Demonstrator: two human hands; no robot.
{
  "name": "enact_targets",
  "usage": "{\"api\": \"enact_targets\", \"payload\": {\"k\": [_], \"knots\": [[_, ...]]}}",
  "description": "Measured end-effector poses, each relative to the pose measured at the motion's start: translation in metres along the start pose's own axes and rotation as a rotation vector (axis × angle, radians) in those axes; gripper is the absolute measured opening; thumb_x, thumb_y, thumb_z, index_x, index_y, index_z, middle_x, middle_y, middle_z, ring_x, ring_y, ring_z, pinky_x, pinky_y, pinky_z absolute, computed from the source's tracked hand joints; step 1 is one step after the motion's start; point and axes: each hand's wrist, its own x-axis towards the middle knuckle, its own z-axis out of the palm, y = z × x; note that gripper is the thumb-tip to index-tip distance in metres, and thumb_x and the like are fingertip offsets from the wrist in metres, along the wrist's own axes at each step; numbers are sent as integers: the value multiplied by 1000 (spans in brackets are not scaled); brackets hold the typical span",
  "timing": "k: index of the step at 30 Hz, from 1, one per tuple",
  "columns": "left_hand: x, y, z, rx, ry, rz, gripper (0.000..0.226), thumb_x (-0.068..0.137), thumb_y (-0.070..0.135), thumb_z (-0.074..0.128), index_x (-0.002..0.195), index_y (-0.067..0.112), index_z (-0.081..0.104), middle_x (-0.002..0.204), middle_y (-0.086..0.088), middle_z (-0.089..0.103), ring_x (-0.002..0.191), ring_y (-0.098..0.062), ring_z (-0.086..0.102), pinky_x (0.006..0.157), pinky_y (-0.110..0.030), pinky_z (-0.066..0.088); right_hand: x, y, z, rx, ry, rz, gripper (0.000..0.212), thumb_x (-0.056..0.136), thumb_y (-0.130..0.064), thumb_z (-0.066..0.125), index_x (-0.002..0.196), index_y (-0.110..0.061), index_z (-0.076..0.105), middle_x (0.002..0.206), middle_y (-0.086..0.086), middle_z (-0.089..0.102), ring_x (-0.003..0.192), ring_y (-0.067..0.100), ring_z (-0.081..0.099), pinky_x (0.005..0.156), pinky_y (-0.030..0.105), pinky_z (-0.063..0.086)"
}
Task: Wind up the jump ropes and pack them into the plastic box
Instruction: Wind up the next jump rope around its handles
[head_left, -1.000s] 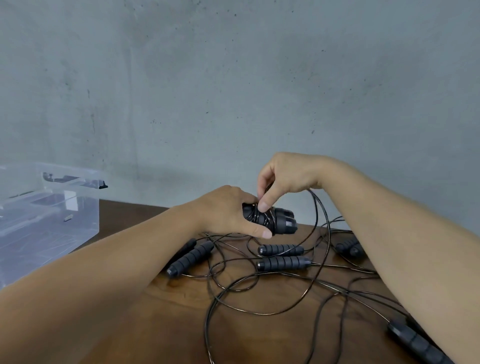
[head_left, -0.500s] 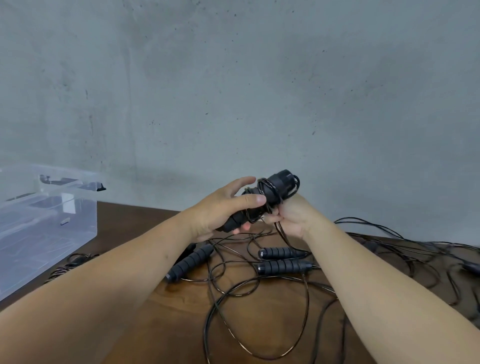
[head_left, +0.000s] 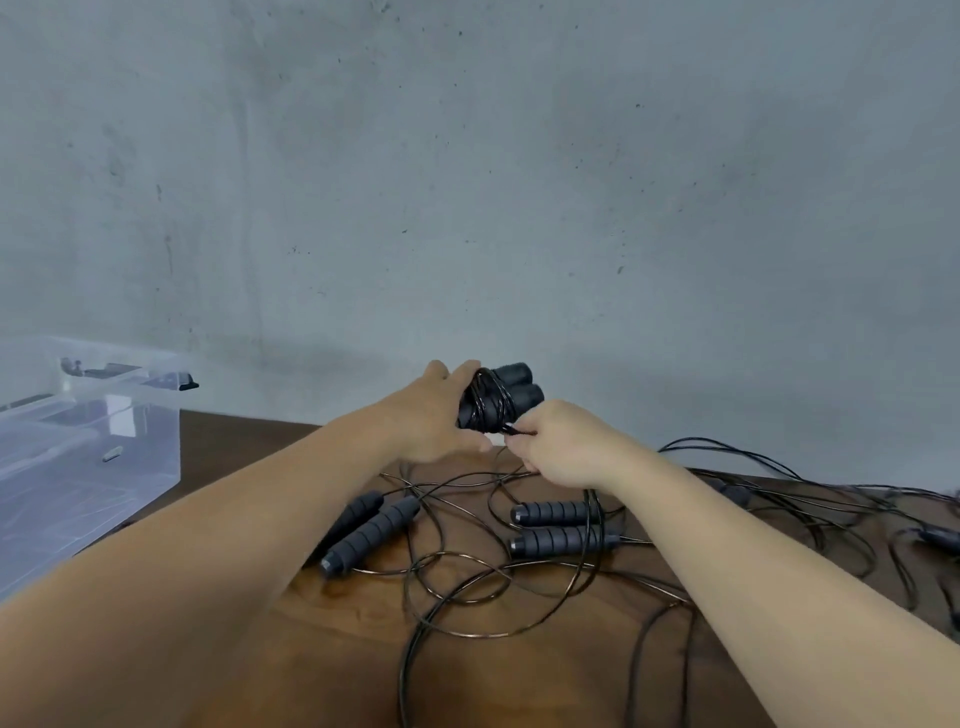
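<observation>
Fingertips hid behind the black cord-wrapped jump-rope handle pair (head_left: 500, 397), gripped by left hand (head_left: 434, 418); right hand (head_left: 558, 441) fingers pinched its thin black cord (head_left: 514, 430).

Soft, even indoor light, moderately bright, with a wide-angle bend toward the edges.

The light is diffuse and cool on the grey wall (head_left: 519, 182), leaving only a faint, soft-edged shadow band low on it just above the far edge of the table (head_left: 545, 670). The dark wood of the table carries a mild warm sheen near the middle, and thin glints run along the black cords (head_left: 467, 603). The clear plastic box (head_left: 88, 457) at the left shows pale, hazy reflections on its walls. Both forearms swell and stretch toward the bottom corners from lens distortion. Detail is slightly soft overall, with smeared, compressed texture on the wall and skin; the cords far right blur most.
</observation>
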Motion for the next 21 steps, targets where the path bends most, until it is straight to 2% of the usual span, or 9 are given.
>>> {"api": "enact_targets", "payload": {"k": [2,6,9,11,14,16,18,21], "knots": [[6,3,6,194,71,-8,97,86,50,66,155,21,4,141,-9,30,121,-30,46,99,-42,45,3,-3,-5,-127,-8,20,22,96,-18,50,73,-15,54,75,4,58,65,19,53,56,26,39],[17,10,9,479,209,-49,92,87,53,63,153,19,10,139,-8,37,120,-27,46,90,-38,47,6,-16,-16,-339,40,15,21,90,-11,51,69,-12,49,66,3,48,58,18,47,49,25,33],[18,14,6,585,197,28,80,86,50,63,149,23,20,133,-5,43,117,-26,48,89,-37,42,6,-23,-29,-489,93,-114,13,89,-16,58,83,-9,67,66,3,54,61,20,52,51,27,41],[16,16,1,597,151,119,70,85,48,63,143,28,30,127,-2,46,113,-24,50,84,-35,39,8,-26,-40,-520,60,-208,13,86,-24,68,91,-16,77,73,0,64,67,18,57,60,30,50],[8,16,-3,426,-4,196,64,80,48,71,134,30,43,122,4,49,111,-21,52,85,-32,41,12,-29,-54,-390,-9,-236,19,73,-37,83,87,-25,79,78,-9,69,75,10,60,63,26,48],[1,14,-4,197,-122,191,57,77,40,77,126,29,50,116,9,49,108,-18,53,87,-32,44,17,-26,-58,-282,-64,-210,23,66,-42,87,81,-27,78,75,-14,69,77,4,61,64,21,44],[-5,9,-4,-41,-213,199,46,78,31,79,117,29,53,109,13,52,102,-14,54,80,-24,43,21,-18,-59,-170,-114,-169,26,62,-45,89,78,-26,78,73,-15,70,80,4,62,69,20,45],[-13,2,-6,-328,-288,200,46,77,27,81,115,38,56,106,18,64,101,-8,60,86,-21,44,24,-6,-55,98,-144,-122,32,60,-47,88,77,-23,78,68,-14,67,70,5,58,69,23,44]]}}
